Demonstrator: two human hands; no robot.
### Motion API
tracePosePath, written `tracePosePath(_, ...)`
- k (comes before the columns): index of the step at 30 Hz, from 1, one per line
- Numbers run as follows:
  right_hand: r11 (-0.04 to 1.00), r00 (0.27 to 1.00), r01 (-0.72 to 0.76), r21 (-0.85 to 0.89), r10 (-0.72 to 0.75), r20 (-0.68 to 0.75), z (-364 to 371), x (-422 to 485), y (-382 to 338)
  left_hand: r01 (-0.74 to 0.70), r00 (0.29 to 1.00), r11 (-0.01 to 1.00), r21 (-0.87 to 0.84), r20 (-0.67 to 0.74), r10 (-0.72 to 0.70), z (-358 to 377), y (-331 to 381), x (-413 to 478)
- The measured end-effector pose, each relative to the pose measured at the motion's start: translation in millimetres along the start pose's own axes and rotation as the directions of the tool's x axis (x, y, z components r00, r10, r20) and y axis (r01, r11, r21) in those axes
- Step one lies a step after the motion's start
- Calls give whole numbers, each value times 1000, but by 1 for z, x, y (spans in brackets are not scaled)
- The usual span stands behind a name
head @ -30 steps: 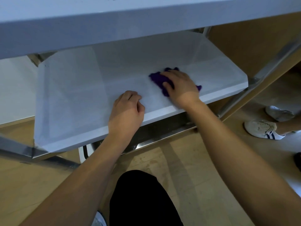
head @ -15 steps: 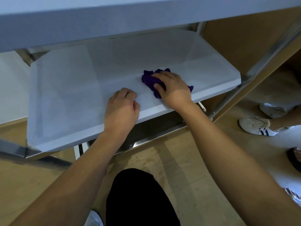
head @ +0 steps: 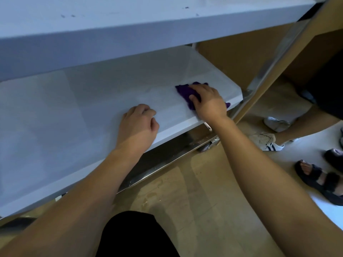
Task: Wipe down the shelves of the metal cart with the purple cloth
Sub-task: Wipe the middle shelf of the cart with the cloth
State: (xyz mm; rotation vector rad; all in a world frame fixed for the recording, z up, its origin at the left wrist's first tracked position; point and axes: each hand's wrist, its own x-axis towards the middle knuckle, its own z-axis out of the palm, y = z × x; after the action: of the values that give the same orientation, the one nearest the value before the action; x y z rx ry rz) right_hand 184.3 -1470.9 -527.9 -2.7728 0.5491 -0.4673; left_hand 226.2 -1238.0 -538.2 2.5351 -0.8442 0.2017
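Right hand [head: 207, 103]: fingers bent over bunched cloth [head: 182, 91], pressing it on middle shelf [head: 74, 112] near right front corner.
Left hand [head: 138, 125]: fingers curled under, holding nothing, knuckles braced on same shelf by front edge.
Risks:
- Stroke overrunning corner could push cloth off shelf.
- Braced weight on front edge could shift or tilt cart [head: 274, 58].
- Bunched cloth gives small contact patch, so strips likely missed.

Markings: no legible writing or brand.
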Motion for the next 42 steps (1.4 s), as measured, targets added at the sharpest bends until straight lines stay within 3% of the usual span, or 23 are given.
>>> tracePosePath(5,984,984,-172,-43,173,38,-11,18,21,-8,1000,1000,8,-1,8,1,3,-2)
tracePosePath(10,1000,998,25,14,-25,55,13,-7,-37,-15,1000,999,40,1,15,-1,1,-4)
tracePosePath(14,998,998,36,51,-39,46,8,-5,-27,-14,1000,1000,22,-1,14,-3,0,-6)
tracePosePath(16,999,1000,-19,26,19,13,1,4,-2,-11,1000,1000,10,-10,11,-3,1,-7)
tracePosePath(20,962,963,-267,-58,265,-46,-14,31,45,1,1000,1000,4,-20,-1,-2,3,-6)
tracePosePath(23,925,932,-362,-113,363,-12,-10,43,33,-11,1000,1000,15,-23,11,-1,3,-5)
tracePosePath(25,953,957,-288,-97,291,18,2,42,3,-14,1000,1000,23,-12,14,-1,3,-5)
tracePosePath(27,992,991,-123,-23,124,48,17,34,-30,-13,1000,1000,19,-8,14,-2,2,-5)
tracePosePath(31,996,991,89,30,-92,95,26,22,-49,1,1000,1000,9,-7,-1,-5,1,-7)
tracePosePath(33,997,993,78,12,-79,92,19,26,-30,14,1000,1000,0,-8,-14,-5,2,-7)
tracePosePath(39,971,973,-229,-71,231,19,6,56,19,36,999,999,-6,-8,-36,-2,8,-4)
tracePosePath(42,991,991,-126,-38,127,41,27,58,-19,36,999,999,6,-3,-36,-2,8,-5)
